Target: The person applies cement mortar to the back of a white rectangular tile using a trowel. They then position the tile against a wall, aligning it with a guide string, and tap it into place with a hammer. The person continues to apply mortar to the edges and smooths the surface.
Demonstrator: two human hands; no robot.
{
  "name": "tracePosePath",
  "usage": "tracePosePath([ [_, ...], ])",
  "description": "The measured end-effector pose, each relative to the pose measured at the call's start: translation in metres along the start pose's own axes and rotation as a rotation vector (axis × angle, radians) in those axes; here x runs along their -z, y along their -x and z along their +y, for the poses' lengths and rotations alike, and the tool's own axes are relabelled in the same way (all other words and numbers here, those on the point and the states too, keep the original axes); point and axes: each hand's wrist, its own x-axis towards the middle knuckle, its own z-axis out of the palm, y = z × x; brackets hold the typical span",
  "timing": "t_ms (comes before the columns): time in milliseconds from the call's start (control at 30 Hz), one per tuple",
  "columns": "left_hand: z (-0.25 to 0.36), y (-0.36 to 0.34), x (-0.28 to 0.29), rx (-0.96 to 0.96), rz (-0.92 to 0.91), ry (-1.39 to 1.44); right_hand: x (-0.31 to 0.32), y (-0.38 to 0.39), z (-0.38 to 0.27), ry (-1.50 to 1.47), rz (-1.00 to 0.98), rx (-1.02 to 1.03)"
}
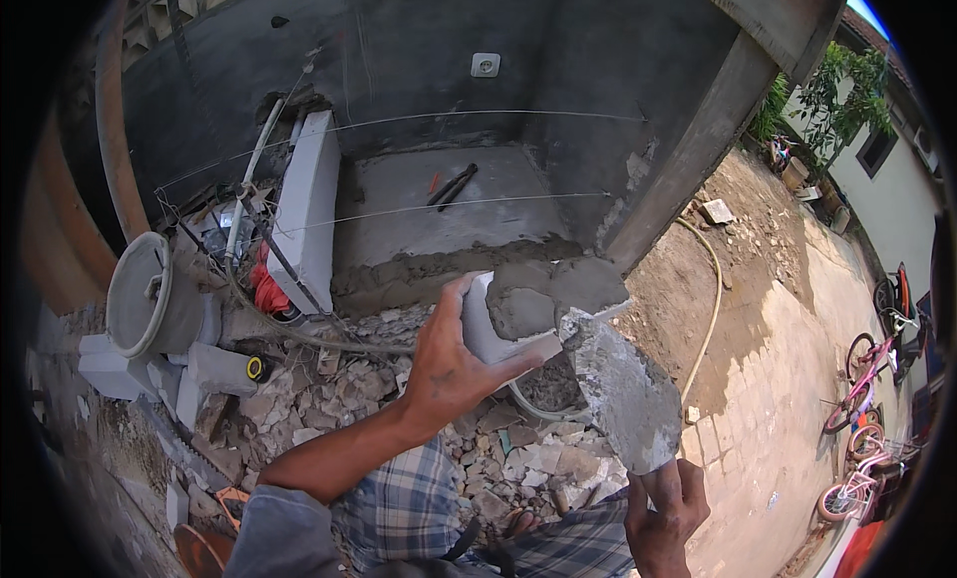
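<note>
My left hand grips a white lightweight block, fingers on one side and thumb along its near edge. Wet grey mortar covers part of the block. In my right hand is a trowel with a broad, mortar-smeared blade; its handle is hidden by my fingers. The blade's far end touches or nearly touches the block's right side. Behind the block, a bed of mortar runs along the front of a grey slab.
A white block wall piece stands upright at left, beside pipes and a hose. Two strings stretch across the slab, where pliers lie. A bucket, handsaw, tape measure and rubble surround me. A wooden post stands right.
</note>
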Motion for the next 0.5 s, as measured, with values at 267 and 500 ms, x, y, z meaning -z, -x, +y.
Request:
tracePosePath([
  [267, 0.002, 0.005, 0.0, -0.035, -0.028, -0.118, 0.013, -0.089, -0.011, 0.295, -0.05, 0.206],
  [500, 0.003, 0.003, 0.003, -0.018, -0.066, -0.076, 0.02, -0.068, 0.004, 0.307, 0.06, 0.098],
])
